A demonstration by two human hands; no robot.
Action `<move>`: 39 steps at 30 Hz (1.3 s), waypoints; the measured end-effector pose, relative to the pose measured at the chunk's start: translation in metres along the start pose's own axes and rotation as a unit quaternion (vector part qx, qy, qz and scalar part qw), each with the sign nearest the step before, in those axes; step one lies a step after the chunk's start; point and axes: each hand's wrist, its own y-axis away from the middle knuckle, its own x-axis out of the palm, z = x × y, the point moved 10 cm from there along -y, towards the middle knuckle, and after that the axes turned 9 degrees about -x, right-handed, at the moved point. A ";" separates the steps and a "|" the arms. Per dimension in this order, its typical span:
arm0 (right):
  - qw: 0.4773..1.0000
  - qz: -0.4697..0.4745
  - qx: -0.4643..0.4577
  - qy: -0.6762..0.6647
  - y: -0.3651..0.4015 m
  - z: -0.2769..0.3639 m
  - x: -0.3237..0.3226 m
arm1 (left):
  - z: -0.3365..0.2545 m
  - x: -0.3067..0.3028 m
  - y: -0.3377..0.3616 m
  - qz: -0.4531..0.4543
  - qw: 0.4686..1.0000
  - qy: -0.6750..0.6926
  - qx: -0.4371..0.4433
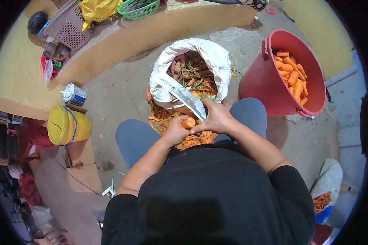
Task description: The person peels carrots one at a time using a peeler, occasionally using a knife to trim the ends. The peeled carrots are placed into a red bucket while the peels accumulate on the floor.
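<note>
In my left hand (176, 131) is an orange carrot (188, 123), its cut or peeled end facing up. My right hand (219, 116) grips a large, wide-bladed knife (189, 100), whose blade points away from me and to the left. The two hands are close together over my lap, with the right thumb near the carrot. Just beyond them stands a white sack (158, 86) with its rim rolled down, holding unpeeled carrots (184, 67) and green stalks. Orange peelings (192, 141) lie between my knees and below the hands.
To the right, a tilted red bucket (255, 83) holds many peeled carrots (292, 77). A yellow bucket (79, 127) and a paint tin (74, 94) stand left. Along the back runs a low ledge (139, 38) with a green basket (139, 14) and a crate (71, 26).
</note>
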 end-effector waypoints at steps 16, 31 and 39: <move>0.995 0.023 -0.100 0.011 -0.005 0.023 0.032 | 0.013 -0.006 0.015 -0.021 0.992 -0.126 0.007; 0.998 -0.007 -0.064 -0.016 -0.020 -0.007 0.092 | 0.051 -0.053 0.015 -0.284 0.907 -0.309 0.036; 0.997 0.029 -0.048 -0.045 -0.028 -0.014 0.111 | 0.052 -0.059 0.022 -0.334 0.865 -0.374 0.005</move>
